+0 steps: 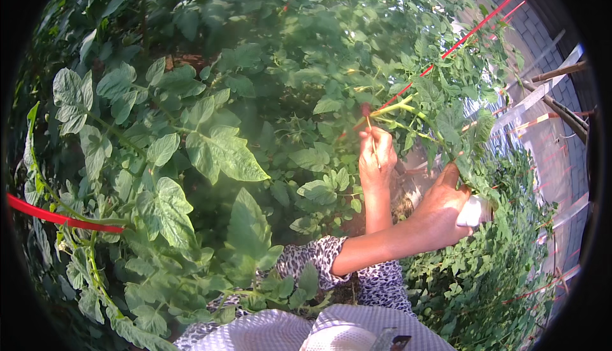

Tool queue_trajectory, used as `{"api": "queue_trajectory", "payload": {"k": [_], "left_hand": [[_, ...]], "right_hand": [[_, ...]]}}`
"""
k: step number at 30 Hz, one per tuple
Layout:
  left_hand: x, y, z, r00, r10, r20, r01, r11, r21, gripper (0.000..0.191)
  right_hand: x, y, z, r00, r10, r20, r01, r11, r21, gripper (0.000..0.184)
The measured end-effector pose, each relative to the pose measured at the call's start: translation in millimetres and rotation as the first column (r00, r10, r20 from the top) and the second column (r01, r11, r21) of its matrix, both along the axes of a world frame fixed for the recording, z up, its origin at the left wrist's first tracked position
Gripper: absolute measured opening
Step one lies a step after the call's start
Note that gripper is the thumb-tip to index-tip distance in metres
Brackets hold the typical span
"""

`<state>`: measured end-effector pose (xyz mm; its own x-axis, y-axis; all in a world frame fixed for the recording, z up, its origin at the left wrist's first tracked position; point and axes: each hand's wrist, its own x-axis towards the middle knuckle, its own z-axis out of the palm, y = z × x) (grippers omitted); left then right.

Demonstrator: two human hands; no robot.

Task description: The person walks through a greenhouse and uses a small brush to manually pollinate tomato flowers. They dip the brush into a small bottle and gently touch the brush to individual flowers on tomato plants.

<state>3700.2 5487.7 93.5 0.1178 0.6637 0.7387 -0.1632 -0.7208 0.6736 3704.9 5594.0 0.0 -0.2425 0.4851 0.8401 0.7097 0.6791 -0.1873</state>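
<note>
My left forearm crosses over the right one, so my left hand (447,198) is at the right of the picture. It is closed around a smooth white object (475,211), perhaps a small container, beside tomato leaves. Farther up and to the left, my right hand (377,152) pinches a thin pale stick (373,141). A dark red, blurred tip (366,109) shows at the stick's upper end, next to a pale green tomato stem (394,107). Whether the tip touches the stem cannot be told.
Leafy tomato plants (222,152) surround both arms. A red string (483,23) slants down to the stem near my right hand, and a red band (62,218) reaches in from the left. Wooden poles (557,107) and a grey block wall (521,21) stand at the right.
</note>
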Motion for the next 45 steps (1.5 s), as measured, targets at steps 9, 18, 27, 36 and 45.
{"api": "queue_trajectory", "payload": {"k": [9,18,27,36,45], "left_hand": [[-22.3,-6.6,-4.4,0.992,0.125,-0.003,-0.124,0.986,0.111,0.068],[-89.1,-10.3,-11.2,0.980,0.167,0.105,-0.155,0.982,-0.108,0.064],[-167.0,12.8,-34.8,0.800,0.458,0.388,-0.475,0.878,-0.056,0.076],[-188.1,20.2,-14.4,0.791,0.504,0.346,-0.469,0.863,-0.186,0.053],[-169.7,-3.5,-1.9,0.713,0.649,0.267,-0.595,0.760,-0.259,0.053]], "right_hand": [[29.9,-40.3,-8.1,0.657,0.172,-0.734,-0.512,0.816,-0.268,0.016],[110.4,-41.9,-50.8,0.143,0.149,-0.978,-0.666,0.745,0.016,0.016],[123.4,61.7,-75.5,-0.145,-0.007,-0.989,-0.876,0.465,0.125,0.024],[83.9,107.5,-34.5,-0.248,-0.042,-0.968,-0.964,0.112,0.242,0.019],[48.4,103.4,-23.5,-0.190,0.002,-0.982,-0.981,-0.034,0.189,0.018]]}}
